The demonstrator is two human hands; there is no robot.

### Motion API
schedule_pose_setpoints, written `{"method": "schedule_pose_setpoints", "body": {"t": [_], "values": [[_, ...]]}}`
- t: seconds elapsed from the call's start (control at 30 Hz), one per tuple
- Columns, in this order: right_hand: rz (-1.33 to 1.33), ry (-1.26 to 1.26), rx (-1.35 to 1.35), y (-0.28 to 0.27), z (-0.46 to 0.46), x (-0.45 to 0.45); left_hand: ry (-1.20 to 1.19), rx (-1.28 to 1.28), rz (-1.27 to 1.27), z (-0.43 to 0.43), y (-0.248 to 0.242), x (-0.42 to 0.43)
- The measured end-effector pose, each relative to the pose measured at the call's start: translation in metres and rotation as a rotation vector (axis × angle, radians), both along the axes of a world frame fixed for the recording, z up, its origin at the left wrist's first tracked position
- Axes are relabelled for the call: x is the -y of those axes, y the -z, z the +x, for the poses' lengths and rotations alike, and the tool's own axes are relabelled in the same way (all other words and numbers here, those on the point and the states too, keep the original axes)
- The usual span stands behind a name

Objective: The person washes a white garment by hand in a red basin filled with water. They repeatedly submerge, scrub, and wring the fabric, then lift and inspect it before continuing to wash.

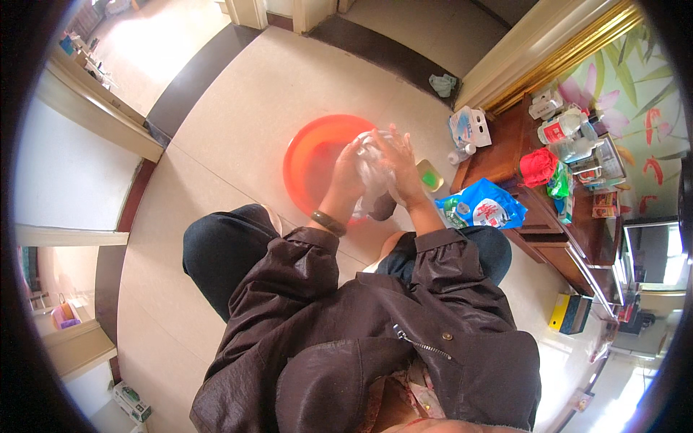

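A wet-looking white cloth item (373,176) is bunched between my two hands above a red-orange plastic basin (299,157). My left hand (348,172) grips its left side, with a bangle on the wrist. From the right, my right hand (399,165) presses on the cloth, fingers spread over the top. A dark grey piece (384,207) hangs below, and whether it belongs to the same item I cannot tell. Inside the basin the contents look cloudy and are partly hidden by my arms. Right of the basin lies a shallow dish (430,176) holding something green, perhaps soap.
A blue detergent-like bag (482,204) stands by my right knee. Behind it, a wooden cabinet (501,157) bears bottles and a red bundle (538,167). A plastic-wrapped pack (469,127) and a clear bottle (461,153) are on the tiled floor (243,108).
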State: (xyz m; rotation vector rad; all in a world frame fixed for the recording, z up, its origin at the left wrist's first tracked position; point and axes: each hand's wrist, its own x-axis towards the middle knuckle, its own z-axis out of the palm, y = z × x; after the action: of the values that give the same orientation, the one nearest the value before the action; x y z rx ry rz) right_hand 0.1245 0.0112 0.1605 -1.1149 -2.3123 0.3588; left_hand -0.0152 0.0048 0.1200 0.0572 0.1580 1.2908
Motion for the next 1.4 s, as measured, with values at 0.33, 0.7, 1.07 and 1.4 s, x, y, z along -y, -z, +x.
{"method": "schedule_pose_setpoints", "body": {"t": [0.33,0.7,1.07,1.4], "values": [[-0.397,-0.11,-0.709,0.021,0.018,-0.009,0.001,-0.074,-0.003,-0.008,-0.012,0.002],[-0.772,0.211,-0.488,0.009,0.046,-0.015,-0.049,-0.223,-0.002,-0.034,-0.003,-0.011],[-1.239,0.226,-1.439,0.004,-0.012,-0.001,-0.592,-1.892,0.612,0.027,-0.036,0.011],[-1.047,0.384,-1.104,0.011,-0.032,0.009,-0.569,-1.53,0.458,0.048,-0.026,0.013]]}}
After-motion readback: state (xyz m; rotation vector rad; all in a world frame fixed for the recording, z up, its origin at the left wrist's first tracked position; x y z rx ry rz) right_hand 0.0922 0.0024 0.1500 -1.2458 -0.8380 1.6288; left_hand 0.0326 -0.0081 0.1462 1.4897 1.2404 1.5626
